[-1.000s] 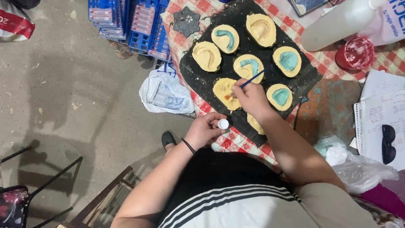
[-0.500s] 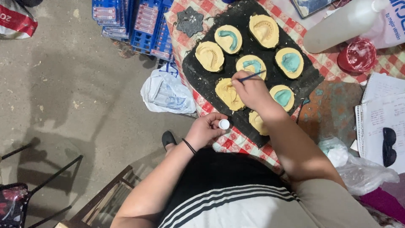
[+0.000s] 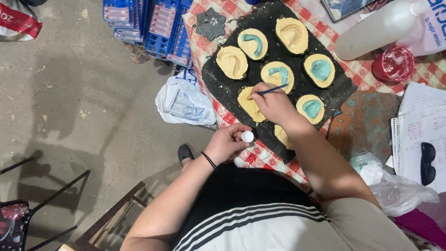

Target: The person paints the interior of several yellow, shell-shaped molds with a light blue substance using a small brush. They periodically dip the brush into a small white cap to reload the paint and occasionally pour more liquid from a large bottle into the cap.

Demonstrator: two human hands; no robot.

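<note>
A black mat (image 3: 232, 90) lies on a red checked tablecloth (image 3: 260, 155) and carries several yellow plaster moulds, some filled with teal paint. My right hand (image 3: 275, 104) grips a thin blue paintbrush (image 3: 271, 90), its tip touching the plain yellow mould (image 3: 246, 103) near the mat's front edge. My left hand (image 3: 227, 142) holds a small white-capped bottle (image 3: 247, 136) at the table's edge. A teal-painted mould (image 3: 278, 74) sits just beyond the brush.
A white plastic bottle (image 3: 378, 30) and a red lid (image 3: 394, 63) stand at the back right. Paper sheets with sunglasses (image 3: 427, 162) lie right. Blue crates (image 3: 148, 25) and a plastic bag (image 3: 181, 102) sit on the concrete floor left. A dark metal frame (image 3: 51, 200) stands lower left.
My right hand has swung the brush from the teal-painted mould toward the plain mould nearer me. The left hand has stayed with the small bottle.
</note>
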